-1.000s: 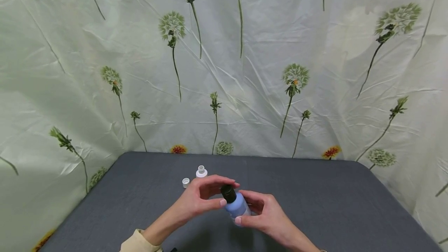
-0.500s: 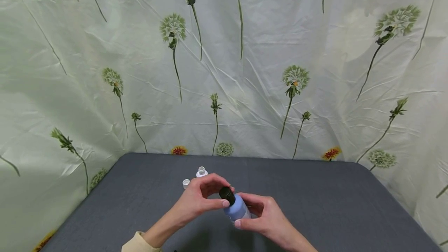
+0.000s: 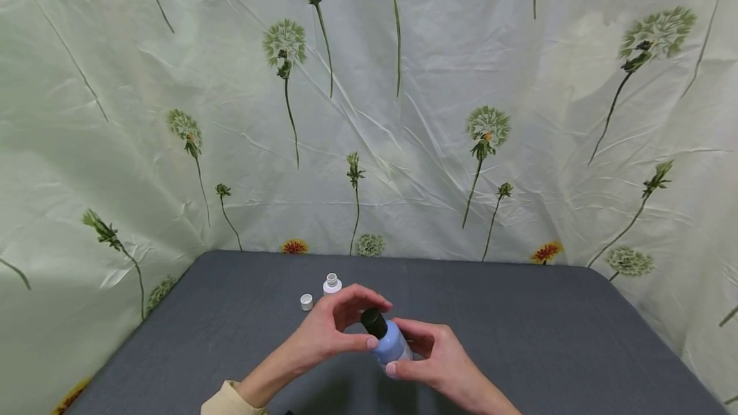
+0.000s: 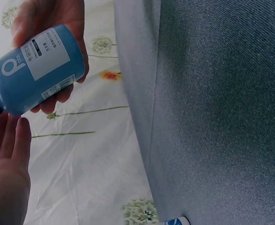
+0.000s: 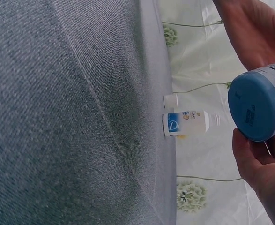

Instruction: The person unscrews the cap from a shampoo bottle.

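A light blue bottle (image 3: pixel 390 343) with a white label is held tilted above the table, its neck leaning left. My right hand (image 3: pixel 441 364) grips its body, thumb in front and fingers behind. My left hand (image 3: pixel 337 325) arches around the black cap (image 3: pixel 374 322), thumb tip at the cap's base and fingers reaching past its far side. In the left wrist view, the left fingers (image 4: pixel 21 143) lie fairly straight under the bottle's shoulder, and most of the cap is out of frame. The right wrist view shows the bottle's blue base (image 5: pixel 254 107).
Behind the left hand, an uncapped small white bottle (image 3: pixel 332 284) stands on the dark grey table (image 3: pixel 519 325). A loose white cap (image 3: pixel 306 301) sits left of it. A flower-print curtain (image 3: pixel 426 146) hangs behind the table. A small black thing (image 3: pixel 289 412) shows at the bottom edge.
My left fingers came in close to the black cap half a second ago and now reach out wider past it. The blue bottle's neck has shifted slightly left, still in my right hand.
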Available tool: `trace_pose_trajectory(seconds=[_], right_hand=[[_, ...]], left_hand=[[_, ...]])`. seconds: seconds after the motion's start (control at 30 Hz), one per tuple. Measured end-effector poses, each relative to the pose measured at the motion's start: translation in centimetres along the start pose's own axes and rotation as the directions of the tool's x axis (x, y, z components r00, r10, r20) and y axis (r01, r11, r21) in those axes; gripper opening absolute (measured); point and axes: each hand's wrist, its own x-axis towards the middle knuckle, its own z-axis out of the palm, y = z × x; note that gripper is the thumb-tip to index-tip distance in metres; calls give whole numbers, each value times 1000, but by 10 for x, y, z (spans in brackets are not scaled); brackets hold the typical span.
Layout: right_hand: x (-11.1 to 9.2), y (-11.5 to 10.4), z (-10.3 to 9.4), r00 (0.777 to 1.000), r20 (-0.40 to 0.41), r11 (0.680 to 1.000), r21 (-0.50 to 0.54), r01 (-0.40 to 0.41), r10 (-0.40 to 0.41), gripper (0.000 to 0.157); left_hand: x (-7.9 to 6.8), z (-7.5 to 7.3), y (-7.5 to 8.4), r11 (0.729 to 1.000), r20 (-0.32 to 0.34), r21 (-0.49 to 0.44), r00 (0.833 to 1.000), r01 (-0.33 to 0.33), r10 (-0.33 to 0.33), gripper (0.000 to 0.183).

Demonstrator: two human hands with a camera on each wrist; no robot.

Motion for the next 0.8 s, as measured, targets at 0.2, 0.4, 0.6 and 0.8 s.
trace_pose_trajectory(seconds=[0.2,0.4,0.6,0.8], right_hand=[[1,0,-1,1000,-5,1000,-2,-22,22,51],[1,1,-1,1000,-8,1000,-4,-6,6,51],[0,2,-1,1000,-8,1000,-11,1,-1,49],[-1,3,-1,1000,-8,1000,-11,15,-15,47]], left_hand=[[-3,-5,1,992,86,-103,993,-68,77,38],[-2,-6,-1,999,43,-41,998,-34,35,31],[-2,-4,-3,1000,-14,10,1000,17,-17,29],[0,-1,-4,997,-72,63,997,33,-28,30]])
